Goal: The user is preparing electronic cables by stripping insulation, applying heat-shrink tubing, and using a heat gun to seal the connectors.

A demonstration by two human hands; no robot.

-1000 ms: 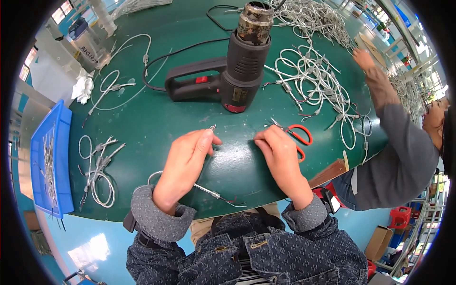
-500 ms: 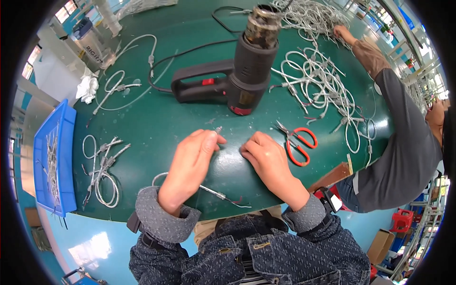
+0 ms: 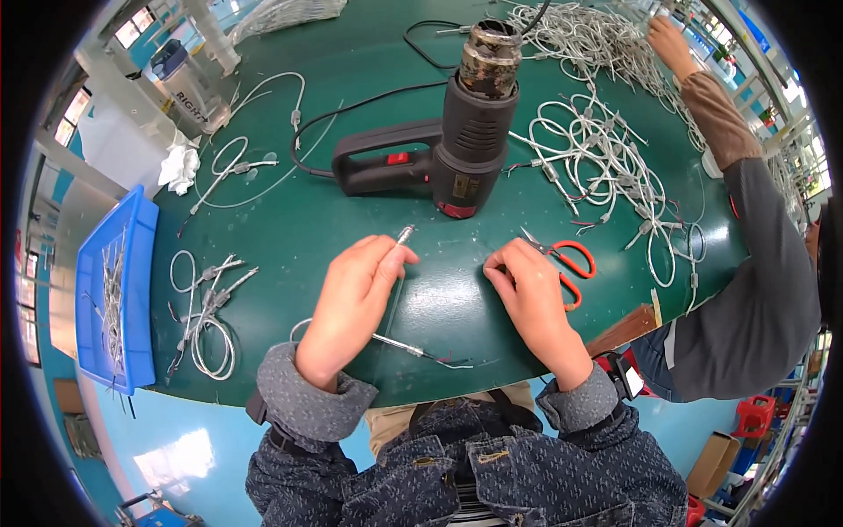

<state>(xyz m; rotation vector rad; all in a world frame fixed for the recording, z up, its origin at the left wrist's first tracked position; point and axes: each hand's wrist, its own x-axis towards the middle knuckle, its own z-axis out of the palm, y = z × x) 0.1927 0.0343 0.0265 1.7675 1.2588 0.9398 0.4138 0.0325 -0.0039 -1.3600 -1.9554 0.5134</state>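
My left hand (image 3: 351, 294) is closed round a white cable (image 3: 406, 234), whose stripped, silvery end sticks out past the thumb and forefinger. A cable length with a grey sleeve and thin loose wires (image 3: 417, 351) shows beside my left wrist; whether it is the same cable is hidden. My right hand (image 3: 531, 285) is curled low over the table, fingertips bent together; anything between them is hidden. Orange-handled scissors (image 3: 575, 256) lie right beside it, partly covered by the hand. Ahead, a black heat gun (image 3: 470, 145) stands nozzle up on the green table.
At left stand a blue tray (image 3: 139, 299) with thin wires and a small group of cables (image 3: 209, 325). Coiled cables (image 3: 606, 167) and a larger tangle (image 3: 597, 44) lie at right. A co-worker's arm (image 3: 764, 202) reaches over the far right side.
My right hand has moved right, away from the left and up against the scissors. More of the cable end now shows beyond my left fingers. The co-worker's hand has shifted slightly farther away.
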